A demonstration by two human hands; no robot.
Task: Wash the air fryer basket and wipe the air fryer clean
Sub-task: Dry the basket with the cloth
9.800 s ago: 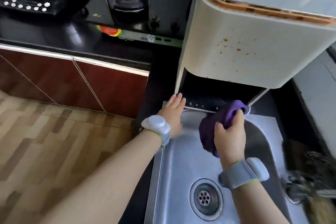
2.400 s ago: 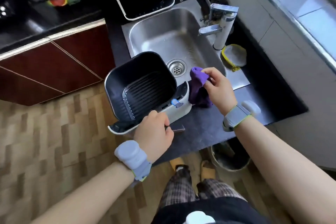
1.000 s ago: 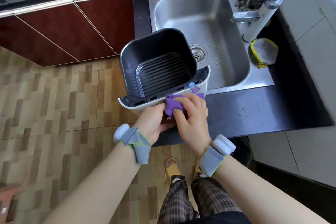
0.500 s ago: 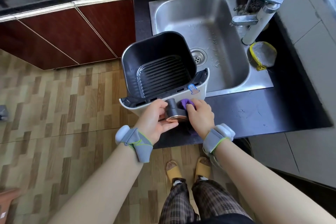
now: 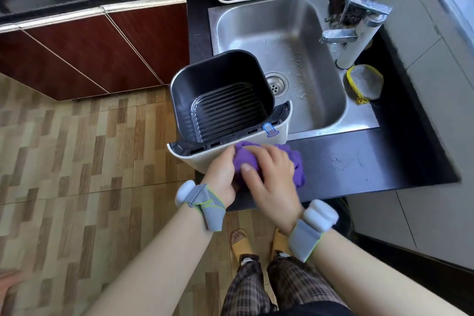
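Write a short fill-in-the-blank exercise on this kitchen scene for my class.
1. The right hand presses a ____ cloth on the basket's front.
2. The basket is ____ inside.
3. The drain sits in the ____.
4. A yellow-edged scrubber lies beside the ____.

Missing words: purple; black; sink; tap

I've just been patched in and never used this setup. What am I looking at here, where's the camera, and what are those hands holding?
There is no machine here: a person works with bare hands, a sensor band on each wrist. The single camera sits on their head, looking down. The air fryer basket, dark with a ribbed floor and a cream front, is held at the front edge of the black counter, beside the steel sink. The right hand presses a purple cloth against the basket's front. The left hand is at the same spot; its grip is hidden by the cloth. A tap and a scrubber lie beyond.
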